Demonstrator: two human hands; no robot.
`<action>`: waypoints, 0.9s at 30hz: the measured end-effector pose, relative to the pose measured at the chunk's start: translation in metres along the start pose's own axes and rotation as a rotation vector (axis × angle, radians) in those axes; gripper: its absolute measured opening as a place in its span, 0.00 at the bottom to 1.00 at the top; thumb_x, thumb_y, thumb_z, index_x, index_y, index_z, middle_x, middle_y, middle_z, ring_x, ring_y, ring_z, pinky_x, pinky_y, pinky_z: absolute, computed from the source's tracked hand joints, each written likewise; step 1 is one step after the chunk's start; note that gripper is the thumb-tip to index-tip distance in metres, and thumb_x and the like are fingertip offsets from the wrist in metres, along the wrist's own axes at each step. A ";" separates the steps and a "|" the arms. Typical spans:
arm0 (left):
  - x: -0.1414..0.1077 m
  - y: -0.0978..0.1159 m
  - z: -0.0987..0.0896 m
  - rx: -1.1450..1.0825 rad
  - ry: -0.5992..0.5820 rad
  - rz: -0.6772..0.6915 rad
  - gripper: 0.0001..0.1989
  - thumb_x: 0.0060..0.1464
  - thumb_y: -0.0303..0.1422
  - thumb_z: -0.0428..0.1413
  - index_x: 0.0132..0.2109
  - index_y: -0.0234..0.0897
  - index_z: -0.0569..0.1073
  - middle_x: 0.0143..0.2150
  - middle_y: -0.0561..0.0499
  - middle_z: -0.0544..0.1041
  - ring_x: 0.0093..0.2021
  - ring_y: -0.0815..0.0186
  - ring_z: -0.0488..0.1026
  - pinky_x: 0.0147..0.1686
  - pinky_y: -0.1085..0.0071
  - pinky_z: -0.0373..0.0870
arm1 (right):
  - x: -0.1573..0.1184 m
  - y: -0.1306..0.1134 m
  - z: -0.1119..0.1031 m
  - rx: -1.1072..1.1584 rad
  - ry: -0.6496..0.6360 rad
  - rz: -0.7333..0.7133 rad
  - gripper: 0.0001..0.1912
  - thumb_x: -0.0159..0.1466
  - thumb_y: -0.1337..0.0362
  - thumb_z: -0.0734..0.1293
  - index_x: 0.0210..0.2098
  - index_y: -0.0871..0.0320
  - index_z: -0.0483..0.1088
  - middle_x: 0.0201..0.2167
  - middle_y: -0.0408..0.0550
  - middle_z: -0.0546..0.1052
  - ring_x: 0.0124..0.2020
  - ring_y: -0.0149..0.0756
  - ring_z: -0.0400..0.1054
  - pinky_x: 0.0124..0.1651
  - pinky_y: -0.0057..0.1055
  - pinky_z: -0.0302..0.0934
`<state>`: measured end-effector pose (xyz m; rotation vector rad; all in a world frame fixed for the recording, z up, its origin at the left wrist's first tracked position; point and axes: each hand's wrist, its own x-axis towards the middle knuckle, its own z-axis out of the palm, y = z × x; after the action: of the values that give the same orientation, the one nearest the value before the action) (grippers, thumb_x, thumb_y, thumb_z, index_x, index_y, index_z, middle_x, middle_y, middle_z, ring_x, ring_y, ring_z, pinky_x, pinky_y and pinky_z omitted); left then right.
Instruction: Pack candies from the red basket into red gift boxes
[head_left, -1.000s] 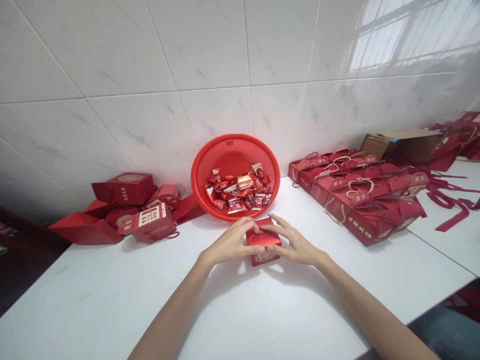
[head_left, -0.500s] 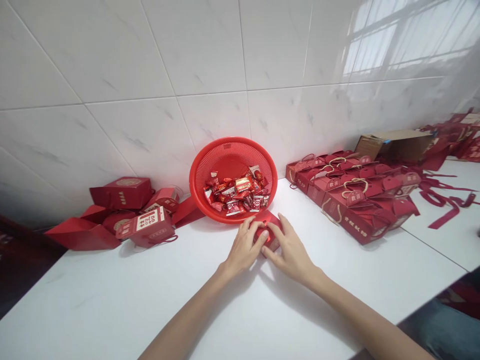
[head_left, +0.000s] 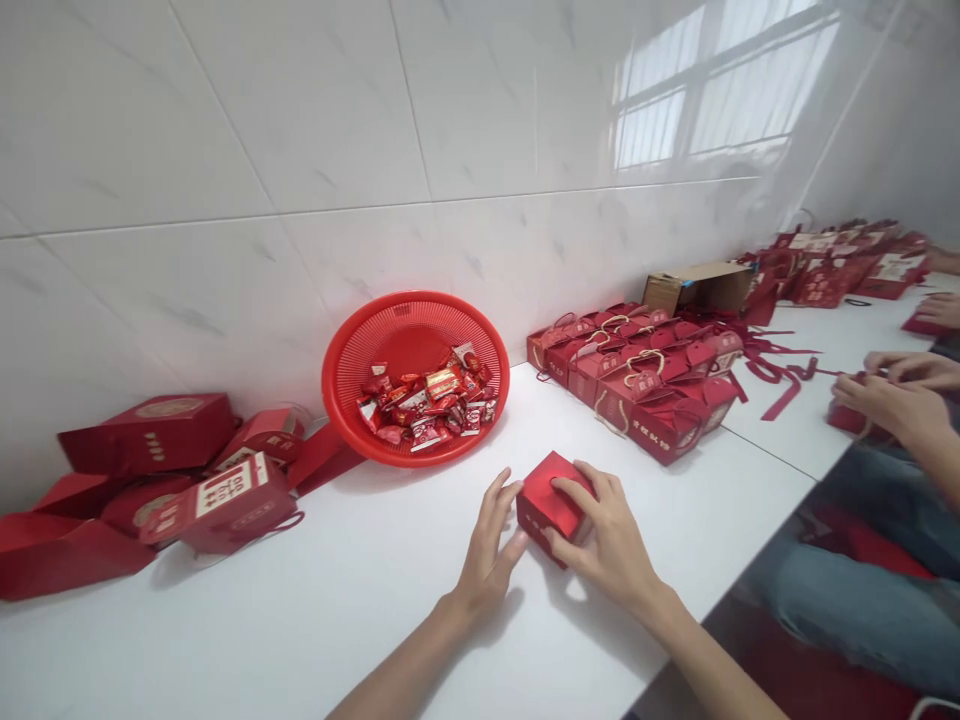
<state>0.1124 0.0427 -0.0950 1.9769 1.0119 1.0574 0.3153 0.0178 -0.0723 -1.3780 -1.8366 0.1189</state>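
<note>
On the white table, a small red gift box (head_left: 553, 490) with a plain red top and gold lettering on its side stands in front of me. My right hand (head_left: 606, 530) grips it from the right, thumb at the near side and fingers over the top. At its left corner is my left hand (head_left: 491, 555), fingers apart and holding nothing; whether a fingertip touches the box I cannot tell. Beyond them a red plastic basket (head_left: 352, 425) leans towards me, with wrapped candies (head_left: 427, 405) gathered in its lower part.
Loose red gift boxes (head_left: 244, 505) lie in a heap at the left. Rows of handled red boxes (head_left: 630, 375) stand right of the basket, before an open cardboard box (head_left: 701, 285) and red ribbons (head_left: 784, 385). Co-workers' hands (head_left: 892, 390) handle boxes at the far right.
My view has swung to the right, bringing co-workers' hands into sight. The gift box has moved away from the basket to the right. My left hand has come off its top.
</note>
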 end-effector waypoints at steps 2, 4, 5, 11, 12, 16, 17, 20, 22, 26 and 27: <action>-0.003 -0.002 0.001 -0.014 -0.004 -0.002 0.28 0.66 0.51 0.44 0.68 0.48 0.60 0.74 0.41 0.52 0.68 0.50 0.59 0.60 0.50 0.66 | -0.010 0.008 -0.021 -0.015 0.075 0.045 0.22 0.59 0.57 0.71 0.53 0.51 0.72 0.57 0.58 0.68 0.55 0.57 0.65 0.55 0.57 0.65; -0.003 -0.003 0.000 -0.009 -0.005 -0.021 0.27 0.65 0.51 0.44 0.66 0.47 0.63 0.72 0.40 0.56 0.67 0.50 0.61 0.60 0.50 0.66 | -0.020 0.022 -0.047 -0.073 0.188 0.094 0.20 0.60 0.55 0.70 0.51 0.50 0.72 0.55 0.57 0.70 0.54 0.56 0.65 0.55 0.56 0.65; -0.002 -0.003 -0.001 -0.008 -0.005 -0.040 0.26 0.65 0.51 0.44 0.64 0.47 0.64 0.71 0.40 0.57 0.66 0.49 0.62 0.60 0.50 0.66 | -0.024 0.032 -0.061 -0.123 0.252 0.121 0.19 0.60 0.53 0.70 0.50 0.50 0.73 0.53 0.56 0.71 0.52 0.55 0.66 0.54 0.56 0.65; 0.002 0.003 -0.002 -0.036 -0.059 -0.125 0.24 0.64 0.51 0.46 0.58 0.45 0.70 0.68 0.40 0.60 0.61 0.50 0.67 0.57 0.50 0.69 | -0.034 0.123 -0.139 -0.392 0.606 0.295 0.22 0.57 0.47 0.68 0.41 0.57 0.75 0.46 0.61 0.73 0.51 0.61 0.67 0.56 0.62 0.58; 0.002 0.004 -0.002 -0.028 -0.064 -0.119 0.24 0.64 0.51 0.46 0.57 0.44 0.71 0.68 0.40 0.61 0.61 0.50 0.67 0.58 0.50 0.68 | -0.032 0.140 -0.147 -0.369 0.635 0.317 0.22 0.56 0.46 0.69 0.39 0.57 0.75 0.45 0.61 0.74 0.52 0.62 0.67 0.57 0.62 0.57; 0.002 0.005 -0.002 0.003 -0.070 -0.096 0.22 0.65 0.50 0.46 0.54 0.42 0.73 0.65 0.40 0.64 0.59 0.50 0.68 0.60 0.49 0.66 | -0.013 0.189 -0.163 -0.185 0.621 0.345 0.19 0.50 0.49 0.72 0.34 0.54 0.72 0.45 0.61 0.75 0.55 0.59 0.66 0.61 0.56 0.56; 0.002 0.005 -0.002 0.009 -0.071 -0.096 0.22 0.65 0.49 0.46 0.54 0.42 0.73 0.65 0.40 0.64 0.59 0.51 0.69 0.59 0.49 0.66 | -0.007 0.196 -0.164 -0.142 0.597 0.350 0.18 0.49 0.50 0.72 0.34 0.54 0.71 0.46 0.61 0.75 0.57 0.58 0.65 0.62 0.54 0.54; 0.002 0.005 -0.003 0.019 -0.074 -0.099 0.20 0.66 0.47 0.46 0.52 0.42 0.74 0.64 0.40 0.65 0.57 0.52 0.70 0.58 0.51 0.67 | 0.011 0.205 -0.162 -0.050 0.523 0.415 0.20 0.47 0.51 0.75 0.33 0.54 0.71 0.50 0.63 0.74 0.62 0.59 0.61 0.64 0.53 0.52; 0.002 0.005 -0.004 0.021 -0.076 -0.094 0.19 0.66 0.46 0.46 0.51 0.41 0.74 0.63 0.40 0.66 0.57 0.53 0.70 0.58 0.51 0.67 | 0.021 0.206 -0.160 -0.022 0.500 0.459 0.22 0.45 0.49 0.76 0.34 0.55 0.71 0.51 0.66 0.72 0.64 0.61 0.59 0.63 0.54 0.51; 0.003 0.005 -0.003 0.018 -0.082 -0.093 0.18 0.65 0.45 0.47 0.50 0.41 0.75 0.63 0.41 0.67 0.55 0.54 0.71 0.57 0.52 0.68 | 0.031 0.209 -0.157 -0.008 0.498 0.449 0.26 0.45 0.46 0.77 0.36 0.55 0.72 0.57 0.69 0.68 0.65 0.60 0.58 0.61 0.52 0.53; 0.003 0.005 -0.003 0.015 -0.081 -0.093 0.17 0.65 0.44 0.47 0.49 0.41 0.75 0.62 0.41 0.67 0.54 0.54 0.72 0.56 0.52 0.69 | 0.031 0.211 -0.156 -0.011 0.498 0.449 0.28 0.45 0.45 0.77 0.37 0.55 0.72 0.59 0.69 0.67 0.66 0.60 0.57 0.61 0.51 0.54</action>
<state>0.1127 0.0434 -0.0888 1.9491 1.0601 0.9146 0.5749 0.0684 -0.0614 -1.6346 -1.1079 -0.0070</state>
